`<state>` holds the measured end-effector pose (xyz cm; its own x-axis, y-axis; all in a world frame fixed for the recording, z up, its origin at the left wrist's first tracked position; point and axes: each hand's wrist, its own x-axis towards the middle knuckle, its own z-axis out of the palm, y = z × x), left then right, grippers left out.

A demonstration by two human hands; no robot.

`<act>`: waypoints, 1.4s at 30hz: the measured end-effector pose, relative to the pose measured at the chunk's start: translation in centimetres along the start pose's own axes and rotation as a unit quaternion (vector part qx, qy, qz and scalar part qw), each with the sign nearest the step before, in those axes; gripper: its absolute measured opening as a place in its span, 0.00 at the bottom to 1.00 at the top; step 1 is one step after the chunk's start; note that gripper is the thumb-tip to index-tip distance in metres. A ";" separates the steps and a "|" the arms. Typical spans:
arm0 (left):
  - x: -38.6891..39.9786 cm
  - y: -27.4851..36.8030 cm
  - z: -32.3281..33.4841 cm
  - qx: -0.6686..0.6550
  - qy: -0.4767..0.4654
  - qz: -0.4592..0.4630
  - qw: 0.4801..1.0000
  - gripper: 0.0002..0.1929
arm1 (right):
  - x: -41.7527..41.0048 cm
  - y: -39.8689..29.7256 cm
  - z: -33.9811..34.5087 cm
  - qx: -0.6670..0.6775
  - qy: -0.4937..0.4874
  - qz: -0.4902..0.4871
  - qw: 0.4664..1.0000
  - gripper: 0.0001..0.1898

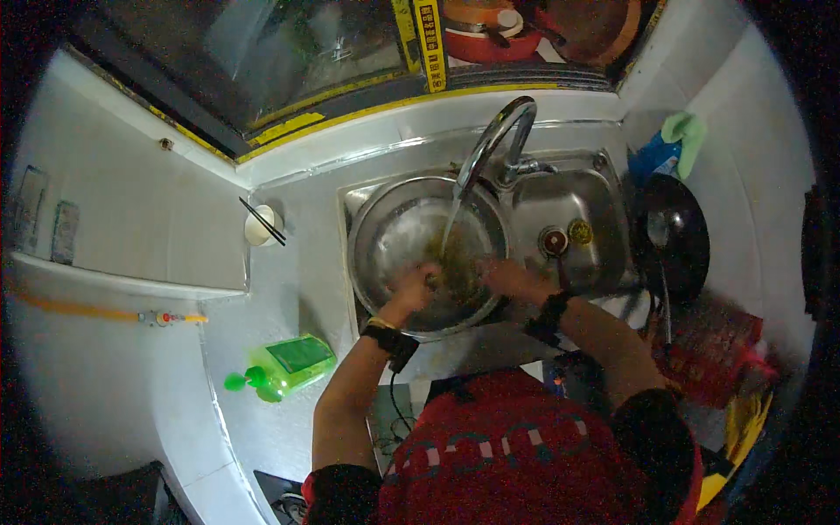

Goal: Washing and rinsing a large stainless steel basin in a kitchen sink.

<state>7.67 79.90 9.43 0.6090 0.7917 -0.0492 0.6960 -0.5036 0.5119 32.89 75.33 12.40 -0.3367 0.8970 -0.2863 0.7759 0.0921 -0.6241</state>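
Note:
A large round stainless steel basin point(394, 226) sits in the left bowl of the sink. Water runs into it from a curved chrome faucet point(497, 134). Greenish, blurred stuff point(456, 262) lies in the basin under the stream. My left hand point(417, 287) is inside the basin, at its lower middle, with fingers bent. At the basin's right side is my right hand point(512, 279), next to the greenish stuff. Both hands are blurred by motion, and whether either holds anything cannot be made out. Each wrist wears a dark band.
The smaller sink bowl point(590, 203) at right holds a drain strainer. Beyond it a black wok point(686, 243) leans near the wall, below blue and green cloths or gloves point(682, 141). Left stand a white cup point(259, 226) with black chopsticks and a green detergent bottle point(295, 361) lying down.

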 end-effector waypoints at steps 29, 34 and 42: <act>1.6 6.3 0.1 -0.720 0.033 -0.341 0.603 0.32 | 1.8 -6.0 3.7 0.299 0.193 -0.104 0.929 0.18; 2.6 9.6 -0.3 -0.636 0.069 -0.352 0.683 0.25 | 2.4 -3.3 4.0 -0.096 0.240 -0.205 0.944 0.21; 1.7 10.1 0.3 -0.643 0.038 -0.332 0.689 0.15 | 1.7 -5.9 1.1 0.128 0.120 -0.017 0.984 0.22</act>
<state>15.84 76.02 14.22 0.2636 0.7407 -0.6180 -0.1317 0.6623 0.7376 27.18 75.85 14.76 -0.2011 0.9742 -0.1021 0.5968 0.0393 -0.8014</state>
